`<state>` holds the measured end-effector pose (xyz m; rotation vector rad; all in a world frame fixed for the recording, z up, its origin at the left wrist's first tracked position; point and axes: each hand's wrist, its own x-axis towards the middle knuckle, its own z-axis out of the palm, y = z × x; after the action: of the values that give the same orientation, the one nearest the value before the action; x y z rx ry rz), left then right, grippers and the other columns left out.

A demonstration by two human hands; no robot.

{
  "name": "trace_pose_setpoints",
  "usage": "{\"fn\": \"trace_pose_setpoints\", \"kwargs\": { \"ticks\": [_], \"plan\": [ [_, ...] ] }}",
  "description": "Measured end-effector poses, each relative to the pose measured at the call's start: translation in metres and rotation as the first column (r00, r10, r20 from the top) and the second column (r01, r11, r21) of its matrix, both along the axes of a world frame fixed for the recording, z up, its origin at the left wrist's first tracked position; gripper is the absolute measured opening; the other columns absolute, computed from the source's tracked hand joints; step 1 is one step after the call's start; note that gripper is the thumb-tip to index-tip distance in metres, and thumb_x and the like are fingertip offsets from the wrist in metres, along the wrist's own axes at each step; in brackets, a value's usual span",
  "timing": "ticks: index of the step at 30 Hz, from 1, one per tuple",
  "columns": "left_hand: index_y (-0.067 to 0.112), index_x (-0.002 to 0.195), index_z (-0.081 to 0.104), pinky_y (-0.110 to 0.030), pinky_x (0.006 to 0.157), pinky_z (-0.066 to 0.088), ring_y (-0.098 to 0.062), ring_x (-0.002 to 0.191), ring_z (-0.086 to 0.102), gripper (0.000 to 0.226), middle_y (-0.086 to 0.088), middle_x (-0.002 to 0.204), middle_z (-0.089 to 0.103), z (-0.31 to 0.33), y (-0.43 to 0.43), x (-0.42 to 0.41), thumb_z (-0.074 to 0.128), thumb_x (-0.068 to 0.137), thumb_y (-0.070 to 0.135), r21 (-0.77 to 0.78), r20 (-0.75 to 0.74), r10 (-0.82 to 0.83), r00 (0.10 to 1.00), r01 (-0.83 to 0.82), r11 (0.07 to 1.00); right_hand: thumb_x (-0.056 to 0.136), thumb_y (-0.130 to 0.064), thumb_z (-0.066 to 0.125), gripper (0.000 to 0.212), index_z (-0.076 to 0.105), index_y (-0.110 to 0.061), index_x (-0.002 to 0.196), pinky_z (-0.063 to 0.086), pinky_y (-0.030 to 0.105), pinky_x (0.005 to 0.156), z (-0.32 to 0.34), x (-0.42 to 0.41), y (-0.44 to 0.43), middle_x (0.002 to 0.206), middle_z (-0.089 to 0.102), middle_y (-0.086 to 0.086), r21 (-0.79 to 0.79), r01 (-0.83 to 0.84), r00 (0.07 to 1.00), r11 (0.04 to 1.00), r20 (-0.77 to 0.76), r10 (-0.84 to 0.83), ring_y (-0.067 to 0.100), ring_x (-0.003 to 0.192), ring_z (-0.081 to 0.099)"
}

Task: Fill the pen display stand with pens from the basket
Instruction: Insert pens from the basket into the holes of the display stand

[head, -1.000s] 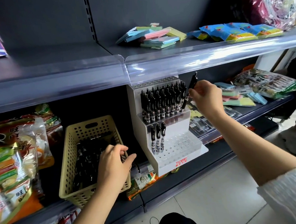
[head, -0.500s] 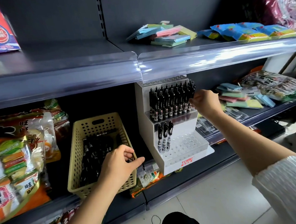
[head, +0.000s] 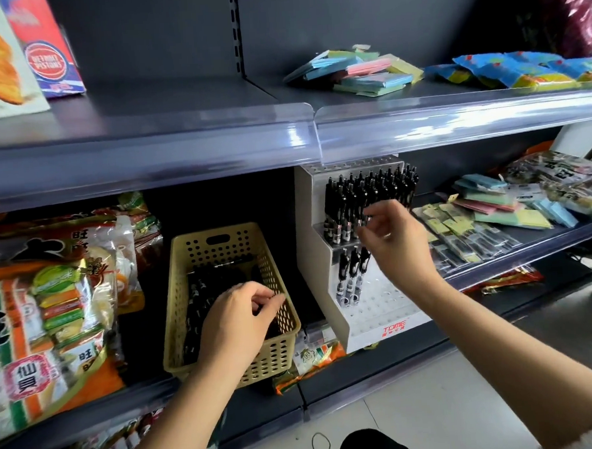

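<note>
Dark grey metal shelving fills my view, two tiers visible. Clear plastic strips along the front edges catch glare. Back panel is dark, with a slotted upright. Pale tiled floor near right. Scene is brightest at far right.

Large snack bags crowd the left of the middle shelf. On the upper shelf lie pastel note pads and blue packets; a red-and-blue box stands at its left. A rubber band lies on the floor.
</note>
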<state>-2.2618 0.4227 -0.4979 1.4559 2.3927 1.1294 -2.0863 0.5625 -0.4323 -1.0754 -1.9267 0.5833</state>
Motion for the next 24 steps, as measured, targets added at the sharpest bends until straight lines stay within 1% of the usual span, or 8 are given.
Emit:
{"fn": "trace_pose_setpoints", "kwargs": {
  "ticks": [5, 7, 10, 12, 14, 16, 20, 24],
  "plan": [
    [0.015, 0.122, 0.059, -0.04, 0.088, 0.044, -0.028, 0.113, 0.051, 0.042, -0.006, 0.122, 0.06, 0.006, -0.027, -0.055, 0.058, 0.088, 0.04, 0.023, -0.204, 0.32, 0.925, -0.322, 0.946, 0.085, -0.015, 0.066, 0.024, 0.062, -0.012, 0.108, 0.047, 0.011, 0.07, -0.014, -0.056, -0.042, 0.089, 0.065, -0.005, -0.152, -0.324, 0.939, 0.934, 0.067, 0.337, 0.005, 0.078, 0.06],
    [0.013, 0.132, 0.048, -0.043, 0.096, 0.04, -0.033, 0.122, 0.045, 0.052, -0.01, 0.133, 0.052, 0.003, -0.035, -0.074, 0.054, 0.09, 0.042, -0.117, -0.109, 0.405, 0.908, -0.416, 0.902, 0.086, -0.021, 0.066, 0.035, 0.059, -0.01, 0.118, 0.049, 0.015, 0.081, -0.021, -0.078, -0.05, 0.104, 0.066, -0.001, -0.238, -0.383, 0.899, 0.892, 0.126, 0.42, 0.009, 0.09, 0.062],
    [0.011, 0.139, 0.04, -0.04, 0.1, 0.038, -0.032, 0.126, 0.044, 0.053, -0.011, 0.141, 0.047, -0.006, -0.04, -0.086, 0.045, 0.095, 0.04, -0.265, 0.156, 0.397, 0.904, -0.349, 0.899, 0.086, -0.027, 0.066, 0.046, 0.054, -0.008, 0.127, 0.045, 0.022, 0.089, -0.038, -0.113, -0.055, 0.116, 0.065, 0.003, -0.437, -0.359, 0.872, 0.824, 0.156, 0.463, 0.016, 0.105, 0.06],
    [0.01, 0.138, 0.044, -0.033, 0.091, 0.041, -0.03, 0.117, 0.051, 0.046, -0.014, 0.137, 0.051, -0.011, -0.042, -0.082, 0.041, 0.098, 0.034, -0.243, 0.271, 0.364, 0.891, -0.303, 0.922, 0.085, -0.029, 0.065, 0.04, 0.057, -0.012, 0.12, 0.045, 0.028, 0.087, -0.052, -0.132, -0.053, 0.104, 0.064, 0.003, -0.576, -0.34, 0.87, 0.744, 0.107, 0.481, 0.02, 0.1, 0.058],
    [0.009, 0.135, 0.048, -0.026, 0.074, 0.038, -0.019, 0.09, 0.054, 0.04, -0.014, 0.129, 0.056, -0.013, -0.045, -0.078, 0.039, 0.1, 0.026, -0.184, 0.307, 0.351, 0.884, -0.307, 0.934, 0.084, -0.033, 0.064, 0.037, 0.059, -0.01, 0.113, 0.048, 0.033, 0.086, -0.065, -0.148, -0.051, 0.092, 0.057, -0.001, -0.652, -0.3, 0.879, 0.696, 0.095, 0.468, 0.023, 0.097, 0.056],
    [0.008, 0.135, 0.048, -0.021, 0.061, 0.036, -0.012, 0.072, 0.049, 0.039, -0.014, 0.124, 0.059, -0.016, -0.047, -0.075, 0.039, 0.1, 0.022, -0.158, 0.294, 0.36, 0.885, -0.327, 0.932, 0.085, -0.032, 0.064, 0.041, 0.059, -0.01, 0.119, 0.048, 0.03, 0.081, -0.074, -0.159, -0.049, 0.096, 0.057, 0.0, -0.708, -0.247, 0.902, 0.662, 0.082, 0.424, 0.021, 0.095, 0.056],
    [0.01, 0.134, 0.049, -0.022, 0.054, 0.037, -0.026, 0.072, 0.06, 0.038, -0.015, 0.106, 0.067, -0.027, -0.052, -0.072, 0.04, 0.099, 0.022, -0.101, 0.274, 0.369, 0.888, -0.355, 0.929, 0.084, -0.031, 0.066, 0.044, 0.057, -0.012, 0.123, 0.047, 0.037, 0.094, -0.093, -0.184, -0.051, 0.116, 0.064, 0.007, -0.792, -0.189, 0.935, 0.58, 0.037, 0.354, 0.025, 0.108, 0.058],
    [0.01, 0.131, 0.051, -0.027, 0.056, 0.039, -0.028, 0.072, 0.062, 0.036, -0.012, 0.092, 0.068, -0.031, -0.055, -0.064, 0.039, 0.099, 0.02, -0.046, 0.246, 0.367, 0.897, -0.368, 0.929, 0.081, -0.029, 0.07, 0.046, 0.056, -0.008, 0.119, 0.048, 0.035, 0.088, -0.108, -0.206, -0.049, 0.117, 0.063, 0.009, -0.856, -0.094, 0.966, 0.509, 0.046, 0.256, 0.026, 0.105, 0.06]
  ]
}}
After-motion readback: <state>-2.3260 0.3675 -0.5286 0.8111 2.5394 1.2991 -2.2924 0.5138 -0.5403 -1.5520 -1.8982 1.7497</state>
